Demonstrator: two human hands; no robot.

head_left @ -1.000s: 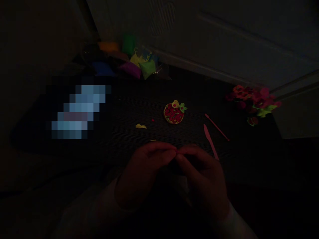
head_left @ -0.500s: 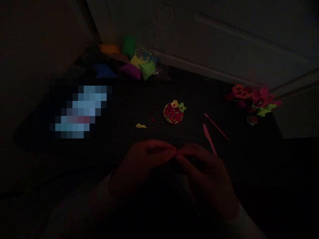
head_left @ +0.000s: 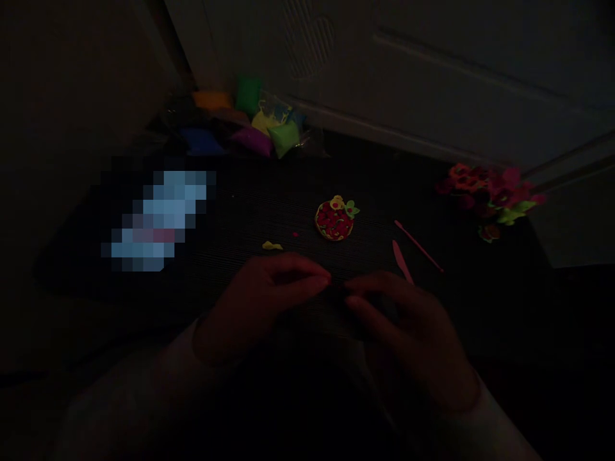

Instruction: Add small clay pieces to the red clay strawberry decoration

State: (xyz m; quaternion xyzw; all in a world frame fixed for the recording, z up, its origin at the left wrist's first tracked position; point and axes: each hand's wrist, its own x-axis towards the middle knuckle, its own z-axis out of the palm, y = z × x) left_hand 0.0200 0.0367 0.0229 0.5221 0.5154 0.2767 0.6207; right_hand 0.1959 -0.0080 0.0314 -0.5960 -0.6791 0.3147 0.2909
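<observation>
In dim light my left hand (head_left: 269,291) is pinched, thumb against fingertips; whatever it may hold is too small and dark to make out. My right hand (head_left: 408,326) is just to its right, thumb and forefinger apart with nothing visible between them. Beyond both hands lies a small round clay piece (head_left: 334,223), red inside a yellow rim, with a yellow flower (head_left: 337,203) and a green flower (head_left: 352,209) at its top edge. Nearer my left hand are a yellow clay scrap (head_left: 272,246) and a tiny red bit (head_left: 295,234).
A pink clay knife (head_left: 401,259) and a thin pink stick tool (head_left: 418,245) lie beyond my right hand. Colourful clay flowers (head_left: 500,192) stand at the right. Clay packets (head_left: 252,137) are heaped at the back, and a blurred lit screen (head_left: 158,221) is at the left.
My hands, whose fingertips met before, have drawn apart. The left moved left and slightly up, still pinched, while the right hand's thumb and forefinger spread.
</observation>
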